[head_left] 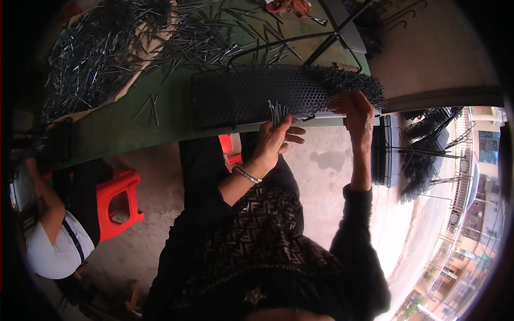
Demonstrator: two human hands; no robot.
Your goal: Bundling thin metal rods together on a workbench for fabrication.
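A bundle of thin dark metal pins (277, 111) stands up from my left hand (273, 140), gripped by the thumb while the other fingers stretch to the right. In front of me, along the table's near edge, lies a black perforated panel (251, 96) full of small holes. Its right end is densely covered with short dark pieces (353, 83). My right hand (353, 107) is closed over the panel's right part, beside those pieces. Whatever its fingertips pinch is too small and dark to make out.
The green table (128, 117) carries a big heap of dark pins (101, 59) on brown paper, with others scattered behind the panel. A black metal frame (326, 40) rises over its far side. To my left, a person (59, 241) sits near a red stool (119, 203). Wire racks (423, 150) stand at right.
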